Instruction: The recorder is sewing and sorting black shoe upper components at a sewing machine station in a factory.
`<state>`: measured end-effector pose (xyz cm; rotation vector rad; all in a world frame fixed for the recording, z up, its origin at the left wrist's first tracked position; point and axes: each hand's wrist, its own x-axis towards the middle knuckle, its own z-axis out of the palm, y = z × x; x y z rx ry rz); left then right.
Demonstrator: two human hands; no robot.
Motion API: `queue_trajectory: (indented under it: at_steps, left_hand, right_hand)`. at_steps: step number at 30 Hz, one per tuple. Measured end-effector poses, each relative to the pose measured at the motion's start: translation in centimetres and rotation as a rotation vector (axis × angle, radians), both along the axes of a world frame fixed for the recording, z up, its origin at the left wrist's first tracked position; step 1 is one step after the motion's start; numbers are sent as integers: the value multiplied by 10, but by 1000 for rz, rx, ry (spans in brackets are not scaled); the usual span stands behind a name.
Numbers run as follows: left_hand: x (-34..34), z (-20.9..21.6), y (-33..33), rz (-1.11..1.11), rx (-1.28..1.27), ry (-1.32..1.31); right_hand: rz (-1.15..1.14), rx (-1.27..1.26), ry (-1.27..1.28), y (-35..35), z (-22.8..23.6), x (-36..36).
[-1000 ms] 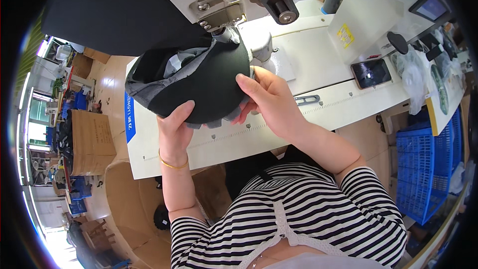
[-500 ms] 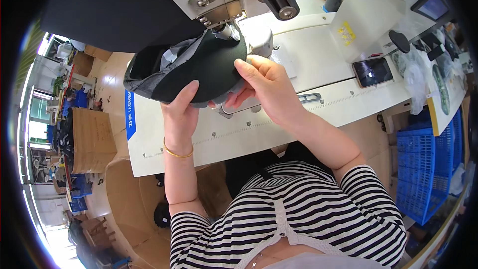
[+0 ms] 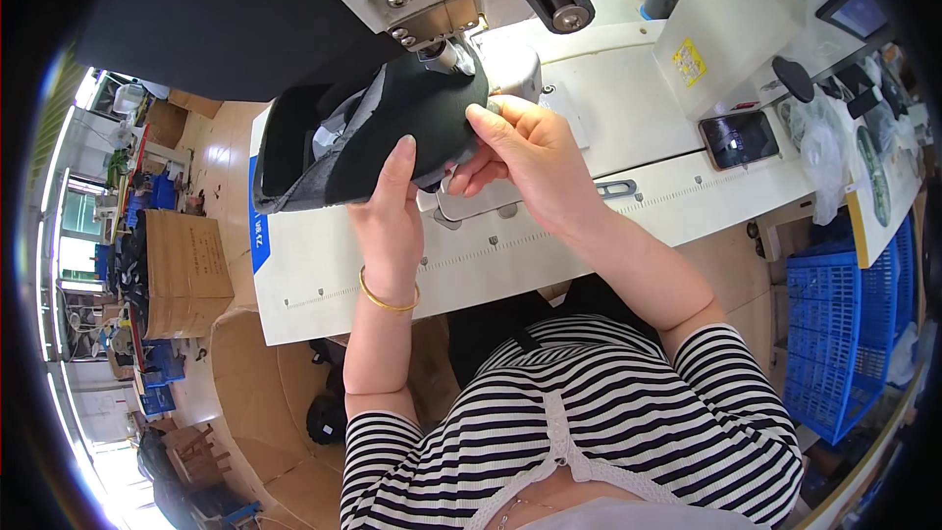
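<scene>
A dark, curved fabric piece (image 3: pixel 402 128), cap-like in shape with grey inner edges, lies under the presser foot (image 3: pixel 453 61) of a sewing machine (image 3: pixel 432 15). My left hand (image 3: pixel 389 221) grips its near edge, thumb on top and fingers hidden underneath. At the piece's right edge, close to the presser foot, my right hand (image 3: pixel 530 147) pinches the rim between thumb and forefinger, with the other fingers curled below. The needle itself cannot be made out.
A phone (image 3: pixel 738 140) lies on the white machine table (image 3: pixel 471 265) at the right. Beyond it hangs a clear plastic bag (image 3: pixel 819 147). Blue crates (image 3: pixel 834 334) stand at the lower right, and an open cardboard box (image 3: pixel 260 402) sits below the table at left.
My left hand has moved right along the near edge. The fabric piece has turned slightly and its left end has shifted right. My right hand still pinches the rim, a little higher.
</scene>
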<state>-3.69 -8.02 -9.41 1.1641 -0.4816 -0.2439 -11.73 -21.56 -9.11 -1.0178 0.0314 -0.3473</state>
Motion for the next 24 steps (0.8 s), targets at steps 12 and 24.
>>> queue_trajectory:
  at_steps: [12,24]
  left_hand:
    - [-24,-14,-33,180,5,-163]
    - [-53,-11,-41,-3,141,-37]
  right_hand:
    - [-32,23,23,-1,-5,2]
    - [-73,-6,26,0,-2,-4]
